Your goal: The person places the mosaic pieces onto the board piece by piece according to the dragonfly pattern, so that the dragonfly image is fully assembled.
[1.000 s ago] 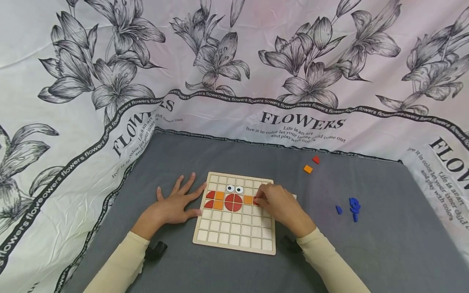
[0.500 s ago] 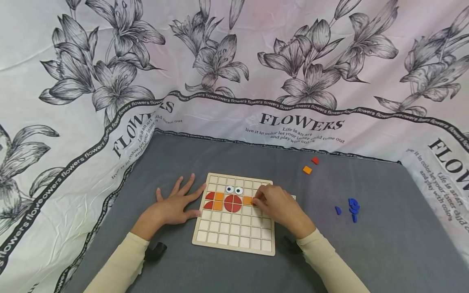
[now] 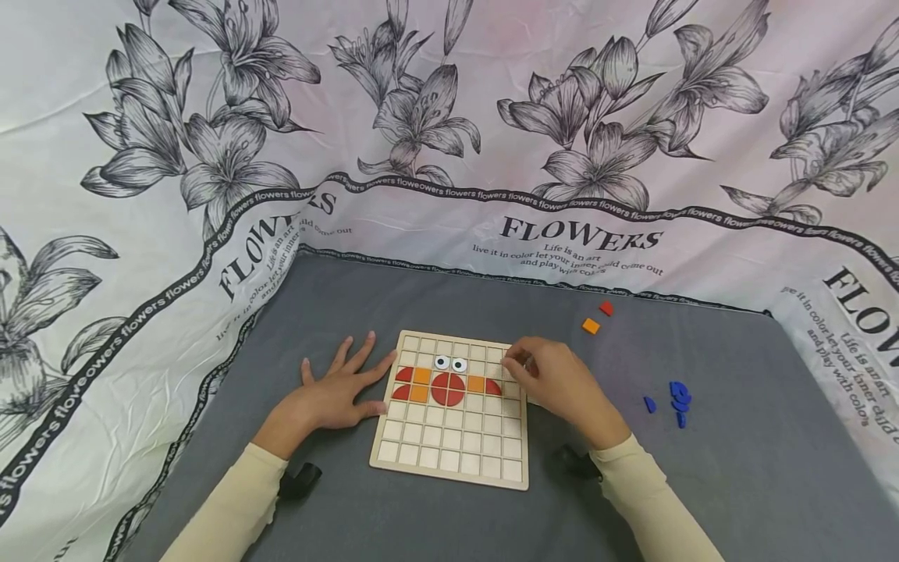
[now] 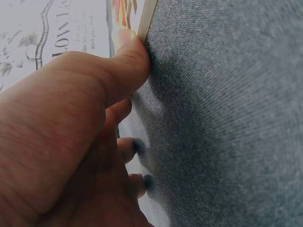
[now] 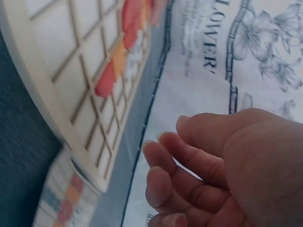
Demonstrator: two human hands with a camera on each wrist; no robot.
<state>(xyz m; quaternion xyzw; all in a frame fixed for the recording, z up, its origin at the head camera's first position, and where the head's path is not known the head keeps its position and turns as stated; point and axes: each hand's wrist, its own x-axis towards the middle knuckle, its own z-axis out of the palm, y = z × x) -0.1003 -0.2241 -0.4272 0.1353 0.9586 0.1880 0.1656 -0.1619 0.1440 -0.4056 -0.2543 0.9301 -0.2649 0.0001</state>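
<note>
A wooden grid board [image 3: 449, 445] lies on the grey cloth. My left hand [image 3: 333, 398] rests beside it with fingers spread, thumb and index finger at the left edge. My right hand [image 3: 551, 375] hovers at the right edge, fingers loosely bent and holding nothing, as the right wrist view confirms. Red quarter pieces [image 3: 439, 382] form a disc mid-board, below two eye pieces [image 3: 450, 364]. To the left sit two orange squares [image 3: 419, 393] and two red quarter pieces [image 3: 403, 375]. On the right, an orange square [image 3: 476, 384] adjoins a red quarter piece [image 3: 493, 387].
An orange square [image 3: 591, 326] and a red piece [image 3: 606, 309] lie at the back right. Several blue pieces [image 3: 679, 396] are farther right. A patterned picture card [image 5: 66, 198] pokes out from the board's edge. A flower-printed cloth [image 3: 421, 226] rises behind.
My right hand has let go of the red quarter piece, now lying right of the orange square, and has moved right and slightly up. My left hand stays still.
</note>
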